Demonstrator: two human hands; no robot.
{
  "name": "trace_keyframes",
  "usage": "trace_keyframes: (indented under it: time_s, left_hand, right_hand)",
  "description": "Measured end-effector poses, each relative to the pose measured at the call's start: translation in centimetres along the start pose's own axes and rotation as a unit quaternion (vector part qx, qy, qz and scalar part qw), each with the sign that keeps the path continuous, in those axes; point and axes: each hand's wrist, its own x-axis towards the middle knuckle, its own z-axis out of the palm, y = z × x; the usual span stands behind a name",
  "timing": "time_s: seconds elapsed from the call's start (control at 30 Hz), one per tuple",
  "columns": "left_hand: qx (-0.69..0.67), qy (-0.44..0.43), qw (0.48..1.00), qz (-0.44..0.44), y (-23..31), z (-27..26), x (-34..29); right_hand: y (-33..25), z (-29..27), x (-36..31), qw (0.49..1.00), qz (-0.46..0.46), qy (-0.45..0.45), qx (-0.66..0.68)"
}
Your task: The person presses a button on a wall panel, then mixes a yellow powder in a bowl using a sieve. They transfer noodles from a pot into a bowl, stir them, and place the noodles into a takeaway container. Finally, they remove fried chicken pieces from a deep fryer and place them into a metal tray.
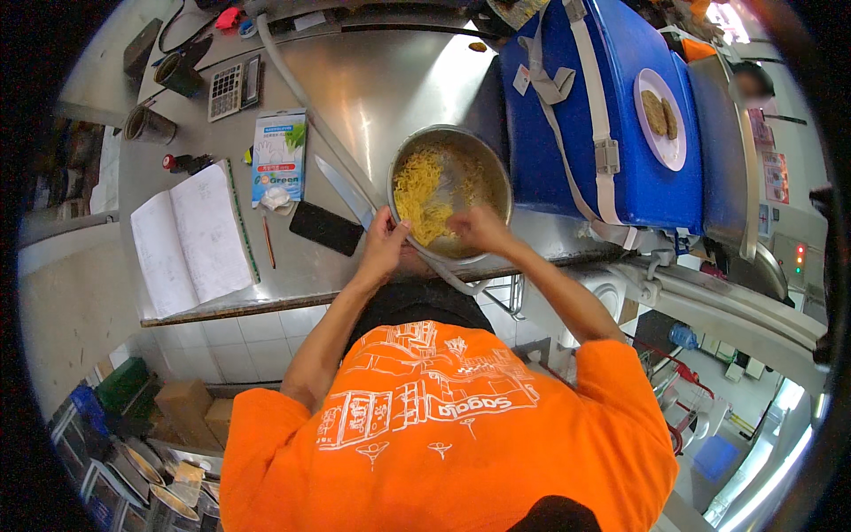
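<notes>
A round steel pot [503, 168] stands on the metal counter in front of me. Shredded yellow food [418, 182] covers its left part, and bits cling to the inner wall. My left hand [384, 244] is closed at the pot's near left rim, thumb and fingers pinching the edge. Over the near right side of the pot, my right hand [480, 230] reaches in with curled fingers beside the yellow shreds; what they hold, if anything, is hidden. A knife [342, 188] lies left of the pot, close to my left hand.
A black phone [326, 229], open notebook [195, 239], pencil [269, 242], glove packet [278, 155] and calculator [232, 89] lie to the left. A strapped blue box [567, 115] stands at the right; a white plate [650, 146] with brown patties rests on it.
</notes>
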Motion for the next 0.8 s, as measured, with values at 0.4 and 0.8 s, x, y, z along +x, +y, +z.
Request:
trace_keyframes:
  time_s: [0.4,0.8]
  left_hand:
    - [-0.018,-0.042,0.999,0.002,1.5,-1.5,0.0]
    - [0.337,0.075,0.926,0.155,4.0,-3.9,1.7]
  right_hand:
    - [-0.5,3.6,2.5,0.994,0.048,0.089,-0.046]
    - [-3.6,-3.3,3.8,0.954,-0.044,0.15,-0.254]
